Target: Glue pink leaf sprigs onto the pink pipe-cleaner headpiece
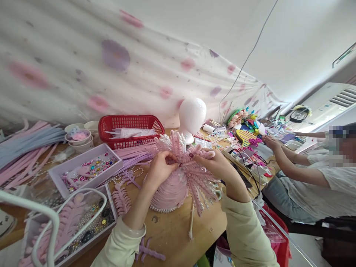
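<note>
A dome-shaped headpiece of pink pipe cleaners [169,191], edged with white pearl beads, stands on the table in front of me. Fuzzy pink fronds and pearl strands fan out from its top and right side. My left hand [162,168] is closed at the upper left of the dome, thumb and fingers pinching close to a dark red gem. On the other side my right hand [215,165] pinches a looped pink pipe-cleaner piece [204,152], with another dark gem near its fingertips. What lies between the left fingertips is mostly hidden.
A red basket [104,128], a box of gems [57,181] and white cups [96,127] stand left. A white foam head [192,115] rises behind. A white lamp arm [52,218] crosses front left. Another person's hands [272,142] work at right among craft pieces.
</note>
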`<action>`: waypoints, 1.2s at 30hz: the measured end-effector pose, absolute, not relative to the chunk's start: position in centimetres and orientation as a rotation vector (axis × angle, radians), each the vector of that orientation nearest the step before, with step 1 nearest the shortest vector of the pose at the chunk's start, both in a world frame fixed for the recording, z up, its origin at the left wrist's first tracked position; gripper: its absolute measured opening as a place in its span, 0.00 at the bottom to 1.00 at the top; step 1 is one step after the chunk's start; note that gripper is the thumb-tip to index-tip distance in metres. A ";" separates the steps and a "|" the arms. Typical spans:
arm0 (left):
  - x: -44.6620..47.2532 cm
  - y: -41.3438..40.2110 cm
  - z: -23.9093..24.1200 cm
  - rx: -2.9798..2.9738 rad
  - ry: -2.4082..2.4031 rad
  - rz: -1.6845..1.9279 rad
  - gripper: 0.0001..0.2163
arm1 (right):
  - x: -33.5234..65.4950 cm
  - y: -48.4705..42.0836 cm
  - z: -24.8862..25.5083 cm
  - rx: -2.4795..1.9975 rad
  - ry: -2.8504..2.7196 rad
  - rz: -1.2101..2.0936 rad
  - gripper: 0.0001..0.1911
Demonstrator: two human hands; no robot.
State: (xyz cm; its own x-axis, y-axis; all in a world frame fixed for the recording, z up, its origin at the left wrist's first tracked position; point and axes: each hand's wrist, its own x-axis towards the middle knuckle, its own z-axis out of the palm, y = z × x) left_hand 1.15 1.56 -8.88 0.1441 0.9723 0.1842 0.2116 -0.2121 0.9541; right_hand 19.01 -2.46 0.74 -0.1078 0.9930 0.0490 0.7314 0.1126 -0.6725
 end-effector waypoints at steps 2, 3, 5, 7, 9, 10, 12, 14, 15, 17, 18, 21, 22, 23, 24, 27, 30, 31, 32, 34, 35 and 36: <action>1.2 1.5 -8.9 1.591 1.181 1.150 0.07 | 18.9 -2.6 0.8 -1.673 -1.892 0.691 0.20; 1.2 1.5 -8.9 1.593 1.182 1.149 0.07 | 18.8 -2.6 0.9 -1.675 -1.889 0.689 0.20; 1.1 1.5 -8.8 1.588 1.175 1.139 0.06 | 18.7 -2.7 0.9 -1.684 -1.881 0.679 0.21; 0.8 1.5 -8.7 1.573 1.161 1.135 0.06 | 18.7 -2.8 1.0 -1.693 -1.883 0.673 0.21; 0.4 1.6 -8.4 1.549 1.154 1.142 0.07 | 18.7 -3.0 1.1 -1.677 -1.898 0.674 0.20; 0.1 1.6 -8.2 1.539 1.155 1.149 0.06 | 18.7 -3.1 1.2 -1.658 -1.912 0.672 0.20; -0.3 1.7 -7.9 1.527 1.161 1.167 0.06 | 18.8 -3.6 1.5 -1.624 -1.916 0.642 0.19; -0.6 1.6 -7.5 1.525 1.174 1.181 0.05 | 19.1 -4.2 1.8 -1.603 -1.879 0.596 0.19; -0.8 1.6 -7.3 1.524 1.178 1.187 0.05 | 19.3 -4.6 2.0 -1.600 -1.853 0.574 0.19; -1.0 1.6 -7.1 1.510 1.183 1.187 0.05 | 19.7 -5.5 2.2 -1.598 -1.801 0.524 0.20; -1.0 1.6 -7.1 1.501 1.182 1.186 0.05 | 19.8 -6.0 2.3 -1.593 -1.781 0.493 0.21; -1.3 1.7 -7.0 1.495 1.168 1.195 0.05 | 20.2 -7.3 2.6 -1.545 -1.690 0.385 0.21; -1.4 1.7 -6.9 1.502 1.163 1.201 0.05 | 20.2 -7.6 2.6 -1.519 -1.656 0.350 0.21; -1.5 1.6 -6.8 1.512 1.159 1.205 0.05 | 20.2 -7.8 2.7 -1.495 -1.629 0.323 0.22; -1.6 1.6 -6.7 1.523 1.154 1.201 0.05 | 20.2 -7.8 2.7 -1.471 -1.607 0.310 0.23; -1.7 1.2 -6.2 1.543 1.111 1.143 0.06 | 20.4 -7.0 2.3 -1.428 -1.563 0.420 0.31; -1.7 0.7 -5.8 1.588 1.039 1.068 0.08 | 21.0 -5.1 1.3 -1.455 -1.511 0.680 0.42; -1.6 0.6 -5.8 1.614 1.019 1.045 0.08 | 21.2 -4.5 1.0 -1.476 -1.502 0.749 0.44; -1.5 0.5 -5.8 1.645 1.003 1.015 0.09 | 21.4 -3.9 0.6 -1.497 -1.500 0.807 0.46; -1.2 0.3 -6.0 1.704 0.982 0.945 0.11 | 21.7 -3.1 0.0 -1.533 -1.500 0.890 0.48; -1.0 0.2 -6.1 1.727 0.973 0.914 0.12 | 21.7 -2.8 -0.1 -1.543 -1.502 0.921 0.48; -0.8 0.2 -6.2 1.746 0.963 0.892 0.13 | 21.8 -2.7 -0.2 -1.548 -1.503 0.941 0.48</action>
State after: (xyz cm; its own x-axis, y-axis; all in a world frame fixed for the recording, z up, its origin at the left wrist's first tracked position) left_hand -0.77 0.17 -6.17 0.4313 0.8890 0.1538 0.2215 -0.2695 0.9372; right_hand 21.76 -2.70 -0.19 0.0319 0.9995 0.0042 0.4330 -0.0100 -0.9013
